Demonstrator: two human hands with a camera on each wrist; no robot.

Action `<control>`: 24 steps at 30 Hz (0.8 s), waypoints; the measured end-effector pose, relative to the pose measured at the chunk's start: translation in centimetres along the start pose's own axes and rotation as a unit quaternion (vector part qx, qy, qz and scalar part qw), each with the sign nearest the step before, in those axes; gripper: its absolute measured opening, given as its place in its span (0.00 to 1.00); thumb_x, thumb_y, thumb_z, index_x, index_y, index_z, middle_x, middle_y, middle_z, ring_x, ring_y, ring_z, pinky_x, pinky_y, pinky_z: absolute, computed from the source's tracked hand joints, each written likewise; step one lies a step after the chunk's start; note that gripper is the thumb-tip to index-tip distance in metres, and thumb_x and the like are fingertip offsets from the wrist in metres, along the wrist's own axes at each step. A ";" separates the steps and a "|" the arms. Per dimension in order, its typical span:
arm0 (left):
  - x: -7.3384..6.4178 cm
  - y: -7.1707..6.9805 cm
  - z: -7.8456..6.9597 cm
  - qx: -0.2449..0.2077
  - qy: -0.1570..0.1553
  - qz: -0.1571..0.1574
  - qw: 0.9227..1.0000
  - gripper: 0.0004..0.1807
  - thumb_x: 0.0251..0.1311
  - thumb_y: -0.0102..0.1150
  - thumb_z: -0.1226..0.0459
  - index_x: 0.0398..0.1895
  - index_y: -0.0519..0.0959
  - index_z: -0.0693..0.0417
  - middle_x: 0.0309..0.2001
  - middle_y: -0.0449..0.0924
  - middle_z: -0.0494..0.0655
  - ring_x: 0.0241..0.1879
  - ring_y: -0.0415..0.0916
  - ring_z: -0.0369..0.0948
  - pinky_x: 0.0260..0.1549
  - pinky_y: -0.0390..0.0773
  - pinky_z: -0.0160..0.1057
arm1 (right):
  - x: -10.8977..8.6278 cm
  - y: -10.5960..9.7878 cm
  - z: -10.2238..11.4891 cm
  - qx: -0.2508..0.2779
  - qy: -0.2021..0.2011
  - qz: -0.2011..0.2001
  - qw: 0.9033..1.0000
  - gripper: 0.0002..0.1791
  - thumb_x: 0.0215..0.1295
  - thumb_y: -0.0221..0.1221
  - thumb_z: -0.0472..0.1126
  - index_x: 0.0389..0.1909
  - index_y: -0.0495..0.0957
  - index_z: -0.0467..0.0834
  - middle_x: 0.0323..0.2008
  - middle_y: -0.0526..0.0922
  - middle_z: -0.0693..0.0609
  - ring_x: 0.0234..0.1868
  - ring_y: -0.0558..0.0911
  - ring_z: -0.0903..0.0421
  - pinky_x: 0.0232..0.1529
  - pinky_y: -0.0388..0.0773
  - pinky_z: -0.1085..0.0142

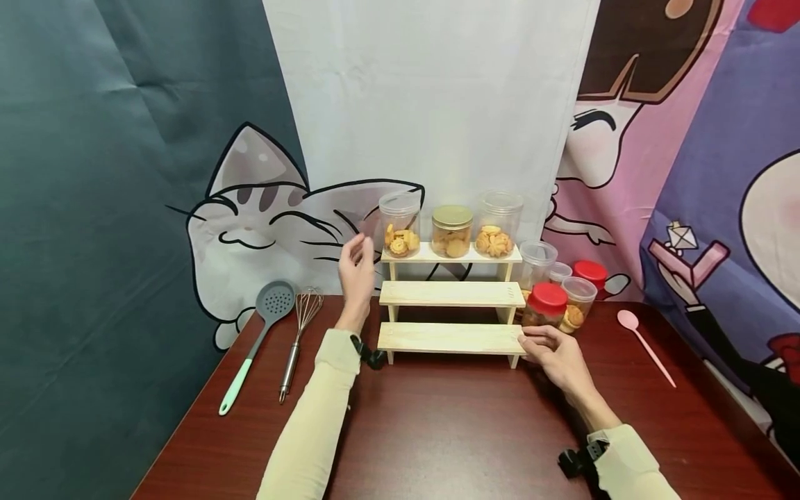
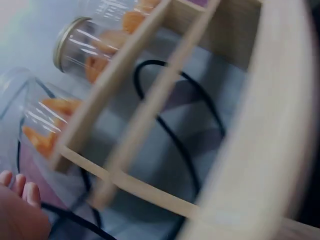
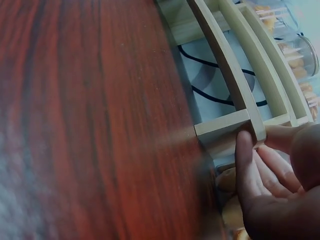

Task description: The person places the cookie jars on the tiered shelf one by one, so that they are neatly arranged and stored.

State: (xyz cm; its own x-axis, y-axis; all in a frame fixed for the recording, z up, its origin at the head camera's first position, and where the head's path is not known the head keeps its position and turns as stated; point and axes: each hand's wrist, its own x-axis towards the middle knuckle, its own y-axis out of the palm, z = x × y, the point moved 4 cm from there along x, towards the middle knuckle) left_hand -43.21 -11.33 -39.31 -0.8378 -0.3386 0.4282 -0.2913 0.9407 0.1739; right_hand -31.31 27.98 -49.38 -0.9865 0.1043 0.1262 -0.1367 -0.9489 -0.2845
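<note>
A three-tier wooden display stand [image 1: 451,337] stands on the table. My right hand [image 1: 560,360] pinches the right end of its lowest board; the right wrist view shows thumb and fingers at the board's corner [image 3: 257,132]. Along the top tier are a clear-lidded jar of cookies [image 1: 400,226], a gold-lidded jar [image 1: 452,232] and another clear-lidded cookie jar [image 1: 498,226]. My left hand [image 1: 357,274] is raised beside the stand's upper left, near the left jar, fingers loosely bent and holding nothing. In the left wrist view that hand [image 2: 22,212] appears apart from the jars.
Behind my right hand cluster several jars, including a red-lidded jar [image 1: 546,304] and a clear cookie jar [image 1: 578,302]. A pink spoon [image 1: 644,344] lies at the right. On the left lie a slotted skimmer [image 1: 259,340] and a whisk [image 1: 298,340]. A printed curtain [image 1: 437,90] hangs behind.
</note>
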 end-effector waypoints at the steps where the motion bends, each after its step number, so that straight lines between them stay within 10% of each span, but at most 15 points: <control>1: -0.8 -0.7 0.7 0.009 -0.016 -0.007 1.000 0.23 0.82 0.58 0.58 0.70 0.76 0.64 0.68 0.79 0.63 0.69 0.76 0.54 0.72 0.75 0.47 | -0.1 0.0 0.2 -0.030 -0.009 -0.009 0.999 0.23 0.74 0.70 0.45 0.61 0.84 0.35 0.49 0.92 0.38 0.38 0.88 0.68 0.43 0.88 0.71; 8: -6.3 -3.9 4.9 0.090 -0.140 0.018 0.986 0.14 0.80 0.58 0.65 0.62 0.82 0.61 0.60 0.85 0.64 0.60 0.83 0.57 0.56 0.83 0.41 | -0.7 -0.9 1.9 -0.198 -0.056 -0.119 0.971 0.14 0.68 0.74 0.57 0.42 0.93 0.51 0.37 0.94 0.49 0.38 0.81 0.69 0.42 0.72 0.74; 17: -10.1 -4.5 6.4 0.128 -0.196 0.057 0.971 0.16 0.77 0.61 0.62 0.60 0.84 0.60 0.54 0.88 0.57 0.52 0.86 0.44 0.47 0.81 0.33 | -1.0 -3.7 4.1 -0.121 -0.087 -0.265 0.953 0.17 0.63 0.77 0.58 0.39 0.91 0.49 0.28 0.87 0.64 0.31 0.80 0.71 0.35 0.72 0.80; 24: -11.5 -4.3 6.1 0.110 -0.206 0.087 0.969 0.17 0.75 0.64 0.60 0.59 0.85 0.62 0.52 0.89 0.57 0.45 0.83 0.36 0.44 0.79 0.30 | -0.2 -4.5 3.9 -0.096 -0.103 -0.265 0.954 0.28 0.63 0.79 0.48 0.61 0.85 0.41 0.50 0.87 0.48 0.42 0.83 0.71 0.44 0.74 0.87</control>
State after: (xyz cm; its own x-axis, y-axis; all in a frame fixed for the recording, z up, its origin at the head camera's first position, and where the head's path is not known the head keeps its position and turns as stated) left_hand -35.13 -11.33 -50.34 -0.9831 -0.1794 0.0371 -0.1819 0.9799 -0.0818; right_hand -30.09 31.10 -44.40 -0.7383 0.4740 0.4798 -0.6445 -0.7053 -0.2951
